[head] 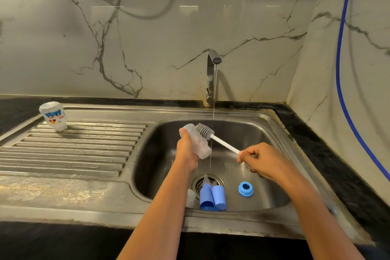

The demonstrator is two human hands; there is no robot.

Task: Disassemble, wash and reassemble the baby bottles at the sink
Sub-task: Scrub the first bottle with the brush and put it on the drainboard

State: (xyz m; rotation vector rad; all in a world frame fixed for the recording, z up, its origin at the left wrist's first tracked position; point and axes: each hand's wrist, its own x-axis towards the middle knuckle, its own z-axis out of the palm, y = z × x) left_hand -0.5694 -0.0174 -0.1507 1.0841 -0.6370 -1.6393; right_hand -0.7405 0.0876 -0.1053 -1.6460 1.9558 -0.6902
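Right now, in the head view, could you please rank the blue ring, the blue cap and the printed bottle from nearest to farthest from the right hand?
1. The blue ring: on the sink floor, just below the right hand.
2. The blue cap: lying by the drain, further left.
3. The printed bottle: far left, on the drainboard.

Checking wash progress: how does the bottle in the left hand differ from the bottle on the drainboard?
The held bottle is gripped by the left hand, tilted over the sink; the drainboard bottle stands untouched. The held bottle has the brush against it beside the running water; the drainboard bottle is away from both. The drainboard bottle shows a blue-and-red print; the held bottle shows none. Both are clear plastic.
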